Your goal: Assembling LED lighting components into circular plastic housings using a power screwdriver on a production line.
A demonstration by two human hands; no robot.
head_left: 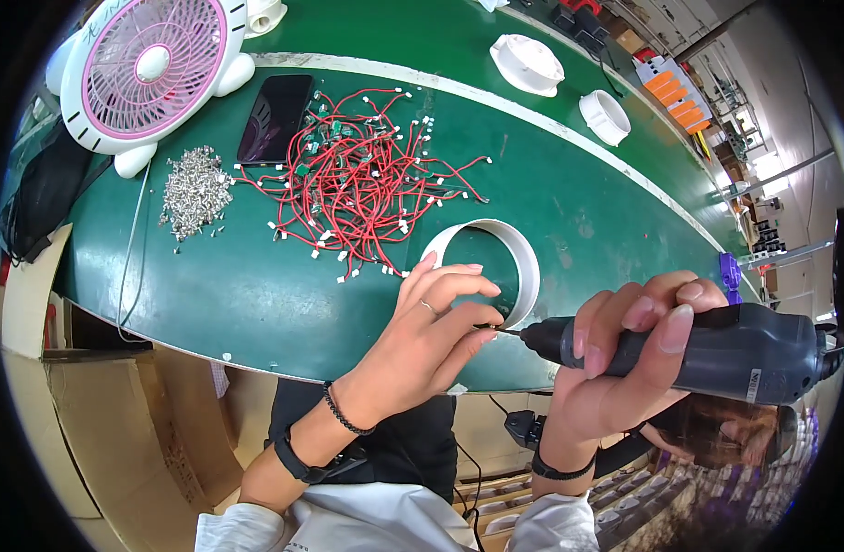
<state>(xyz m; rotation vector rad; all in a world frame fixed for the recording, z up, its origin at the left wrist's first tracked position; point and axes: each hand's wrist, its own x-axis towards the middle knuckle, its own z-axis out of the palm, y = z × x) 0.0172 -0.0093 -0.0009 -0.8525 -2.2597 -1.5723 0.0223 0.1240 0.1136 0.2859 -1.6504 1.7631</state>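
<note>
My right hand (629, 354) is wrapped round a dark grey electric screwdriver (748, 354), held level with its bit pointing left. The thin bit (511, 331) reaches the fingertips of my left hand (431, 327), whose thumb and forefinger are pinched together at the bit's tip. Whatever they hold there is too small to make out. Just beyond these fingers, a white plastic ring (527, 267) stands on the green table (302, 313). My left fingers overlap its near left rim in the picture; whether they touch it, I cannot tell.
Red wires (357, 193) with white connectors lie heaped beyond my left hand. Left of them are a pile of small screws (196, 193), a black phone (275, 120) and a pink-and-white fan (153, 64). Two white round parts, a housing (528, 64) and a ring (606, 118), sit at the far right.
</note>
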